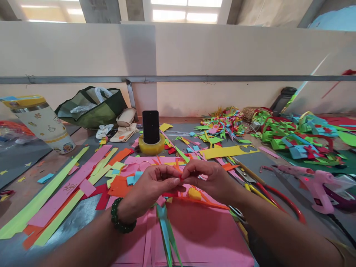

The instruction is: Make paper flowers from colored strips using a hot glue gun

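Note:
My left hand [157, 187] and my right hand [210, 178] meet over the pink paper stack, fingertips pinched together. Between them shows a small red-orange paper piece [181, 177], mostly covered by the fingers. Beneath the hands lies pink paper [205, 230] with an orange strip [200, 203] across it. A yellow paper piece [194, 193] sits just under my right hand. Blue and green paper strips [164, 218] run down toward me from below my left hand. A dark green bead bracelet [118, 217] circles my left wrist.
A phone [151, 127] leans upright in a yellow tape roll [151, 145]. Right of my hands lie red-handled scissors [274, 193] and a pink glue gun [311, 181]. Long paper strips [63, 189], a tumbler [44, 122] and a green bag [94, 111] are left; colourful paper crafts [300, 137] are right.

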`<state>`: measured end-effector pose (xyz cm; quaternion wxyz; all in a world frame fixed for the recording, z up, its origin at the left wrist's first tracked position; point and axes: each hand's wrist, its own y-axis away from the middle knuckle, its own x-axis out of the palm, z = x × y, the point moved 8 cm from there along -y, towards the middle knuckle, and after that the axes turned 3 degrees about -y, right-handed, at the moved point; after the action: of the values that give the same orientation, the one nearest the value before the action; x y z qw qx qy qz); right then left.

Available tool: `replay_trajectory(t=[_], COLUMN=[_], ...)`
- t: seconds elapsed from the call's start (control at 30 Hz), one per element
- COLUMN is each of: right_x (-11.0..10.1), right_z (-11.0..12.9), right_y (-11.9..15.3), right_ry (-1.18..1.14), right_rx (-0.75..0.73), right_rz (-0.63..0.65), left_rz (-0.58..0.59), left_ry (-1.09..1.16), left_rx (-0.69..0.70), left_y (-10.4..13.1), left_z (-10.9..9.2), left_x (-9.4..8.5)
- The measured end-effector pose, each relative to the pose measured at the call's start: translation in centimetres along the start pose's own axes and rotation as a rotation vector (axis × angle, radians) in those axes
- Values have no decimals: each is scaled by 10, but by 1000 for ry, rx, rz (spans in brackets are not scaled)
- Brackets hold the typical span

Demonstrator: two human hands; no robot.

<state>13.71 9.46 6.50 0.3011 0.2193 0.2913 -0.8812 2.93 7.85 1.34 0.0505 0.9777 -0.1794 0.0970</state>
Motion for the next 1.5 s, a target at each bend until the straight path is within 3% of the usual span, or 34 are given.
replay_trajectory(t=[0.3,0.57,0.83,1.13,1.5], right_x=[-1,4,7,3,5], right_z=[-12,-23,-27,-20,-18], right_y=[-1,3,4,1,2], right_ry=[-107,-342,-452,-301,-364], right_rx=[194,322,356,314,337], right_rz=[-46,-65,-69,-54,-57], left_rz=[-80,-107,-158,-140,-142], left_ry=[1,4,-75,-31,-11], left_rx=[-10,19,42,16,24], left_y=[1,0,2,0,0], left_z=[0,2,-1,6,6], left_x=[-4,-4,-4,-5,-4])
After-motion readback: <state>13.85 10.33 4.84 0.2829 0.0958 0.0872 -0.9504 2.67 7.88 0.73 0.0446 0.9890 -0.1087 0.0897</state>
